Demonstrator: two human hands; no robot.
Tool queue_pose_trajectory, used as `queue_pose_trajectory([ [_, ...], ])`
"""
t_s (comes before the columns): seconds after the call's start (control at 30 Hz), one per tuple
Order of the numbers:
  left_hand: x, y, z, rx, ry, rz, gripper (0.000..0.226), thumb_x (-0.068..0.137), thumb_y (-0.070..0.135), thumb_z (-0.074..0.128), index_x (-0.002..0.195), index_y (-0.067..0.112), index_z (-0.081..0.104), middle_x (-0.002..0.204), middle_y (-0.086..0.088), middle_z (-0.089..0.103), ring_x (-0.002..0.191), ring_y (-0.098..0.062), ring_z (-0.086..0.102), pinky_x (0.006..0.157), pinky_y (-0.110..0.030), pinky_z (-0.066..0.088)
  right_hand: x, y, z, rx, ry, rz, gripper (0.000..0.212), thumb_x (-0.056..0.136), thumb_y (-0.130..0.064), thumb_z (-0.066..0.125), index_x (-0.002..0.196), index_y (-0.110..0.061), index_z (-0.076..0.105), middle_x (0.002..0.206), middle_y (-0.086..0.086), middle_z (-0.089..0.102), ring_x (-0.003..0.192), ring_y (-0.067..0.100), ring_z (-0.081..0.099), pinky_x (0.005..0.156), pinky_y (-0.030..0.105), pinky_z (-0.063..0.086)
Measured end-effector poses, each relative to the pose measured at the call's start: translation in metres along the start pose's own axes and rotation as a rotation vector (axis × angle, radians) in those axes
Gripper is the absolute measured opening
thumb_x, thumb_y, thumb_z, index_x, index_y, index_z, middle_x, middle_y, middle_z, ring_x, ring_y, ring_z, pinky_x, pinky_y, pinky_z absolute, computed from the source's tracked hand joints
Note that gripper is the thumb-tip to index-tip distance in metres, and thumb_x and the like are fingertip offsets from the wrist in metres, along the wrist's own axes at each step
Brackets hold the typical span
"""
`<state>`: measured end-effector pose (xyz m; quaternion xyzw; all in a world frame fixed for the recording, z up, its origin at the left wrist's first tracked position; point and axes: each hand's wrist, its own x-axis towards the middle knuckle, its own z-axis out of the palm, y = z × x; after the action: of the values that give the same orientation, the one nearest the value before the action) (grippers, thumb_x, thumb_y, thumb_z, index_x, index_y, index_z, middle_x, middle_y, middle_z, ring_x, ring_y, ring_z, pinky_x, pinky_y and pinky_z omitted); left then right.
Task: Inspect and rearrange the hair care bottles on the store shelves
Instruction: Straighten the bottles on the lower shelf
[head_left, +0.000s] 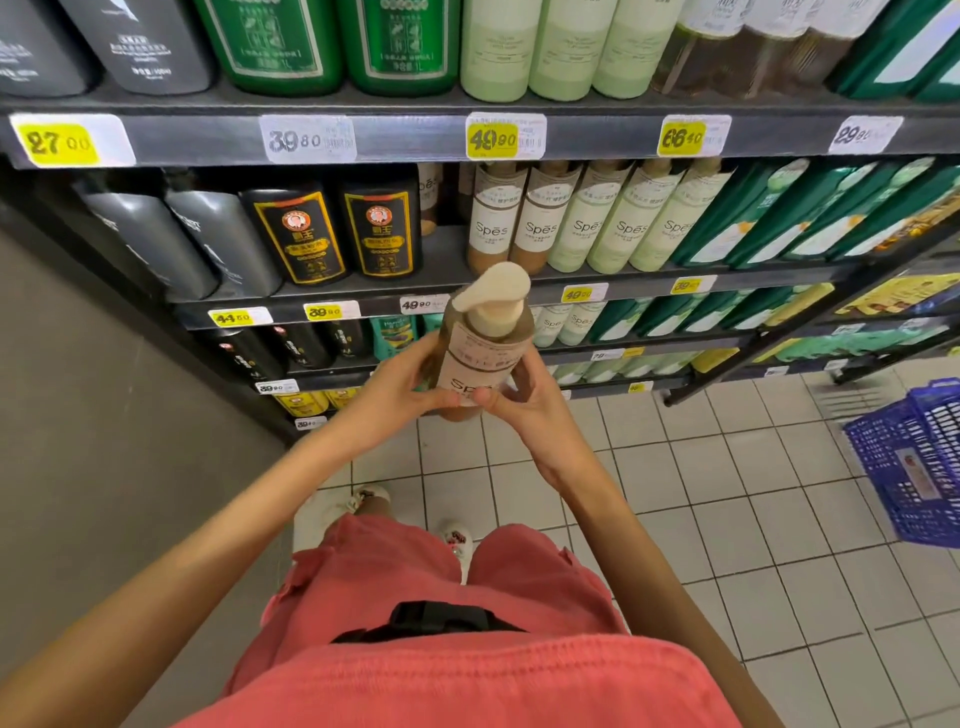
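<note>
Left hand (397, 397) and right hand (527, 402) curl their fingers round one brown pump bottle (483, 348), held before the shelf (640, 288) edge. Two brown bottles (491, 228) and three green bottles (618, 231) stand on that shelf.

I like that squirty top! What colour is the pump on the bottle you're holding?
The pump is cream, clearest in the head view.
</note>
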<state>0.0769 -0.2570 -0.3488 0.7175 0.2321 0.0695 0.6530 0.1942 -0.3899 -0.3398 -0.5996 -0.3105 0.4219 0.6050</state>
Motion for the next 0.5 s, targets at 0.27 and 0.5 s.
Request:
queue_pose_trajectory([
  [0.27,-0.02,0.014,0.012,-0.131,0.03,-0.197,0.035,0.072,0.045,0.063,0.102,0.027,0.062,0.103,0.002,0.071,0.089,0.0,0.067,0.069,-0.012,0.052,0.011,-0.017,-0.012,-0.254,0.017,0.279,0.039,0.084,-0.037,0.067,0.112,-0.011,0.064,0.106,0.008,0.07,0.1,0.017,0.067,0.085,0.032,0.056],
  [0.5,-0.011,0.029,0.022,-0.107,-0.054,-0.627,0.086,0.053,0.076,0.046,0.115,0.016,0.053,0.097,-0.018,0.071,0.08,-0.023,0.071,0.065,-0.026,0.058,0.017,-0.017,-0.003,-0.205,0.11,0.673,0.062,0.08,-0.06,0.06,0.108,-0.005,0.064,0.09,0.011,0.068,0.077,0.018,0.066,0.055,0.023,0.05],
])
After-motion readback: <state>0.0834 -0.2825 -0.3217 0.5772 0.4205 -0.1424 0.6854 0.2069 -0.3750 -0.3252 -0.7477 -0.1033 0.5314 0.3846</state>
